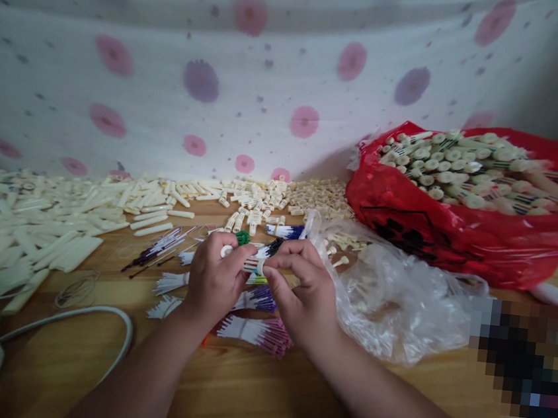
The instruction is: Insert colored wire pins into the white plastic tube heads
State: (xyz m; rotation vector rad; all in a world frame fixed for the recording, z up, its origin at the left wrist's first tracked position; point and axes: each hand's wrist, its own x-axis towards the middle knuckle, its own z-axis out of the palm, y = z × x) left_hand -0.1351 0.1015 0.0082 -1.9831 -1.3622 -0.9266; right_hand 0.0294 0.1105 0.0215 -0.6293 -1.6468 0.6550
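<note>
My left hand (213,274) and my right hand (299,286) meet over the middle of the wooden table (250,392). Together they pinch a small cream pen body with coloured refills (250,259) sticking out of it, green and black tips showing. Both hands have their fingers closed on this piece. Under and around the hands lie bundles of thin refills (256,331) with pink, purple and blue tips.
A heap of cream plastic barrels (33,216) covers the left of the table, small cream caps (270,198) lie at the back. A red bag (468,215) of finished pens stands at right, a clear plastic bag (399,301) before it. A white cable (97,323) curls at front left.
</note>
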